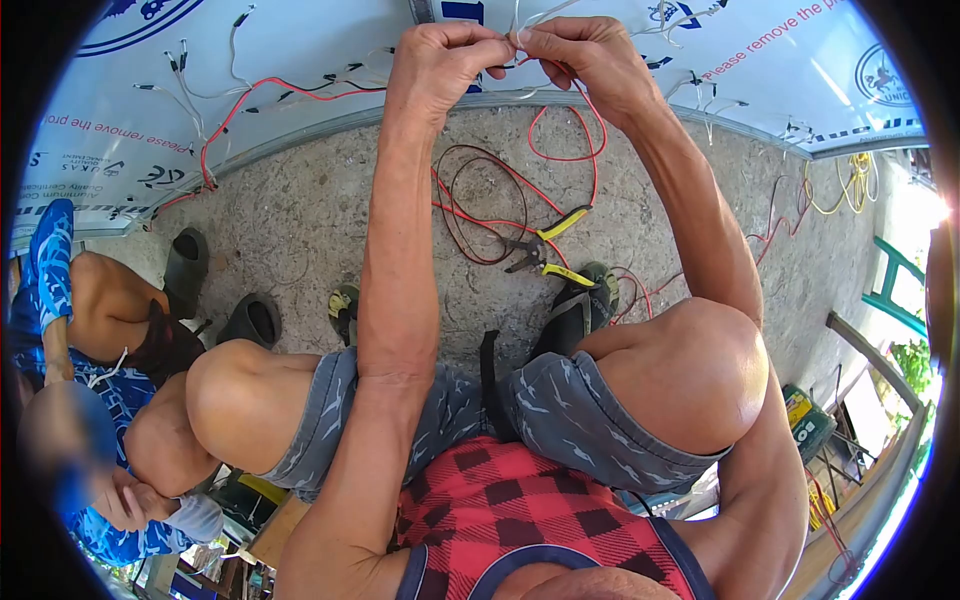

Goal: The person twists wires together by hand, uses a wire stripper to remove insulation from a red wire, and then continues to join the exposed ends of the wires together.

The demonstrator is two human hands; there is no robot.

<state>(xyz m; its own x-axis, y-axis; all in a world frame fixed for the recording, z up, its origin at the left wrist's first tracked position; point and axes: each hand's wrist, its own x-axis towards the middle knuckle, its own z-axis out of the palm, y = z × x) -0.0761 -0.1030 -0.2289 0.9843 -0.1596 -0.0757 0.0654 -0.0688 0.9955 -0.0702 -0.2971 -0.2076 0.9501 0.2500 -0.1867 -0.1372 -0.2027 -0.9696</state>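
Note:
Both hands are raised at the top centre, close together against the lower part of the film-covered panel. My left hand (450,55) pinches thin wires between thumb and fingers. Beside it, my right hand (585,60) has its thumb and fingertips closed on the same thin wires, where white, black and red strands meet. A red wire (592,115) hangs from under my right hand to the floor. On the concrete below lie yellow-handled pliers (548,245) with jaws apart, next to a loose coil of red and dark wire (480,200).
The white-blue panel (330,50) carries several short wire ends and a red wire (290,90) along it. A person (100,300) in blue patterned clothes sits at the left. Yellow wire (858,180) and a green frame (890,285) are at the right.

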